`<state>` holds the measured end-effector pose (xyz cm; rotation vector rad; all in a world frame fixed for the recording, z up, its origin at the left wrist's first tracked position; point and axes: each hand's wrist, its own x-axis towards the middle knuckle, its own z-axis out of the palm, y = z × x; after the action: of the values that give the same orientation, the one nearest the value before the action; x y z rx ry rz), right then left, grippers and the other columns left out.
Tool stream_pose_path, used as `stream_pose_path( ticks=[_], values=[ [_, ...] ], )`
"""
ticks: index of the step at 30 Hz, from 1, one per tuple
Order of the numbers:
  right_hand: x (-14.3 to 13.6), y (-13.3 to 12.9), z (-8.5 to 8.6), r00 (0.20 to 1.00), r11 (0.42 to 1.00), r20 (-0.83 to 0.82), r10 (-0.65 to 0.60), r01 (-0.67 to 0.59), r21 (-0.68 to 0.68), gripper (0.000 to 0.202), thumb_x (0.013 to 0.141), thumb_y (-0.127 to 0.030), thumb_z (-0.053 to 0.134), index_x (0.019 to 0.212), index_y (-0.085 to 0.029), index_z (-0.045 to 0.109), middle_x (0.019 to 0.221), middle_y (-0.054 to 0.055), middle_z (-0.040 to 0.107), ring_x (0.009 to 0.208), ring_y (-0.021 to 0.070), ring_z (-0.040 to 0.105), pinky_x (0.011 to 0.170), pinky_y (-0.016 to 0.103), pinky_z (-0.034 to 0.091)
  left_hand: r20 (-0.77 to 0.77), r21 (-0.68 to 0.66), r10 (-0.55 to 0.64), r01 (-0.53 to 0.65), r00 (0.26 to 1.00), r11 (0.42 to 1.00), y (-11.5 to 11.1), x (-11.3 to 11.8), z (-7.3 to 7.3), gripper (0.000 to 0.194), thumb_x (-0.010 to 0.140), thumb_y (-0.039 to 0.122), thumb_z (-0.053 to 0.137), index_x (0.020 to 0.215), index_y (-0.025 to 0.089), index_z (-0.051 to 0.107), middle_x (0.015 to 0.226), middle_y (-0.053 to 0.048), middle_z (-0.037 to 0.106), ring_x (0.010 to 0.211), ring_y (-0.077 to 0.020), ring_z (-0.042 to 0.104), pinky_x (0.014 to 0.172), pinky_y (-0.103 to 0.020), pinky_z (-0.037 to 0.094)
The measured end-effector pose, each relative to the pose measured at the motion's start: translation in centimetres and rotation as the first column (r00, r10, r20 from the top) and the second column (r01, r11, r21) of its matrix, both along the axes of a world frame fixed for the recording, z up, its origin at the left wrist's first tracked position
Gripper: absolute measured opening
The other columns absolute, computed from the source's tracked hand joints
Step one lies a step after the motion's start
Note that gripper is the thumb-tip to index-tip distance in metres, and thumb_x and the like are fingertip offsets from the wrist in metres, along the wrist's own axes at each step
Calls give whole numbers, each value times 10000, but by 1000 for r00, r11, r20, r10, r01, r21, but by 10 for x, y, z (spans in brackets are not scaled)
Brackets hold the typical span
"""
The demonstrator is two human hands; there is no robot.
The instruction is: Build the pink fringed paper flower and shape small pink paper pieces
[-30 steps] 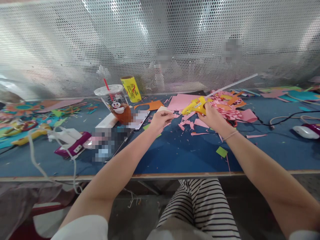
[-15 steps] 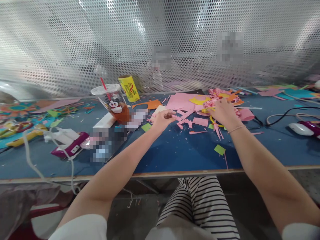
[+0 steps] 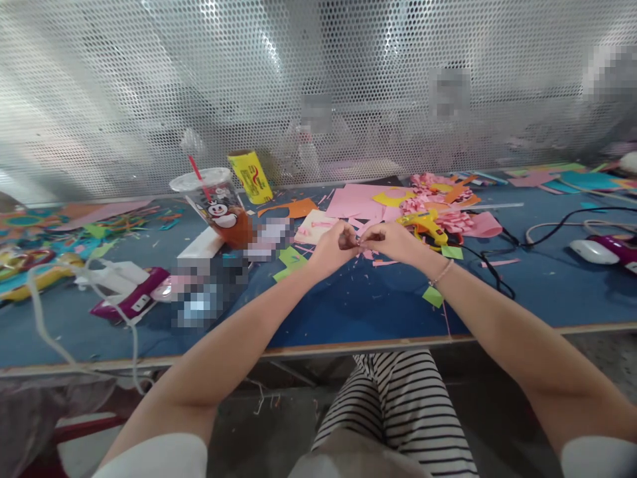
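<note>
Near the middle of the blue table [image 3: 348, 318], my left hand [image 3: 336, 249] and my right hand [image 3: 391, 240] meet at the fingertips. Both are closed in a pinch; whatever lies between the fingers is too small to make out. Pink paper scraps lie under and behind them. A yellow glue gun [image 3: 425, 224] rests just right of my right hand, beside ruffled pink paper pieces [image 3: 455, 216]. Behind my hands lies a pink paper sheet [image 3: 355, 201]. A cream sheet [image 3: 312, 226] with pink bits is behind my left hand.
On the left stand a cup with a red straw [image 3: 219, 212] and a yellow container [image 3: 251, 178]. A purple power strip [image 3: 130, 300] with white cables lies nearer. Black cord runs at right, near another purple strip [image 3: 610, 249]. A perforated metal screen [image 3: 348, 79] rises behind.
My right hand has come left from the pink ruffles and glue gun to meet my left hand. The glue gun now shows uncovered. My left hand has shifted slightly right.
</note>
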<state>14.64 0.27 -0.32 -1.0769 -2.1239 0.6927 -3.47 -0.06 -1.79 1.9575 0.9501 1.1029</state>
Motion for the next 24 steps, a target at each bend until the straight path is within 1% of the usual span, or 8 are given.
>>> stream_pose_path(
  ticks=[3, 5, 6, 10, 14, 18, 21, 24],
  values=[
    [4, 10, -3, 993, 997, -93, -71, 71, 0, 139, 723, -280, 571, 740, -167, 652, 680, 22, 636, 599, 118, 546, 587, 250, 416, -57, 147, 102, -92, 993, 985, 13, -3, -6, 180, 722, 202, 579, 895, 178, 536, 902, -55, 577, 857, -149, 548, 804, -298, 421],
    [8, 17, -8, 975, 990, -171, -143, 142, -20, 140, 711, -292, 584, 729, -165, 642, 671, 19, 622, 599, 115, 535, 595, 253, 419, -163, 252, 170, -126, 972, 960, 24, -4, -12, 198, 753, 186, 532, 943, 194, 586, 1010, -74, 590, 1018, -187, 505, 953, -351, 327],
    [11, 21, -12, 960, 983, -212, -182, 175, -53, 126, 700, -282, 590, 712, -164, 635, 660, 17, 614, 592, 113, 530, 592, 253, 420, -207, 258, 183, -127, 961, 958, 28, -4, -15, 211, 765, 190, 516, 957, 205, 601, 1033, -74, 595, 1047, -198, 495, 979, -362, 298],
    [17, 29, -23, 925, 925, -238, -295, 215, -312, 52, 644, -189, 601, 597, -166, 600, 557, 5, 573, 518, 108, 500, 510, 240, 413, -359, 200, 135, -66, 924, 978, 37, -1, -25, 250, 775, 209, 502, 987, 247, 629, 990, -62, 621, 1031, -219, 512, 973, -373, 292],
    [16, 25, -21, 930, 865, -204, -307, 183, -468, 73, 625, -133, 585, 567, -176, 574, 531, -7, 546, 509, 94, 496, 482, 214, 416, -426, 164, 107, -40, 898, 986, 32, 4, -24, 234, 795, 260, 480, 968, 256, 638, 936, -67, 636, 976, -237, 537, 944, -405, 307],
    [10, 19, -16, 935, 854, -223, -276, 132, -503, 69, 631, -127, 592, 582, -168, 567, 548, -16, 543, 509, 69, 486, 490, 187, 415, -307, 120, 113, -80, 945, 990, 26, 4, -21, 200, 739, 230, 555, 922, 240, 635, 940, -65, 637, 951, -231, 545, 903, -384, 353],
    [7, 18, -17, 934, 883, -272, -233, 87, -461, 46, 641, -148, 606, 615, -161, 570, 575, -15, 548, 519, 65, 482, 494, 184, 410, -229, 51, 79, -69, 970, 996, 25, 4, -20, 205, 707, 177, 574, 905, 218, 612, 888, -54, 630, 839, -187, 569, 806, -327, 420],
    [5, 19, -21, 923, 914, -342, -177, 24, -406, 28, 680, -182, 588, 670, -160, 575, 585, -11, 550, 519, 70, 489, 501, 197, 412, -205, -6, 90, -94, 975, 996, 24, 3, -18, 259, 670, 131, 580, 921, 194, 585, 844, -42, 611, 738, -150, 567, 719, -292, 446]
  ],
)
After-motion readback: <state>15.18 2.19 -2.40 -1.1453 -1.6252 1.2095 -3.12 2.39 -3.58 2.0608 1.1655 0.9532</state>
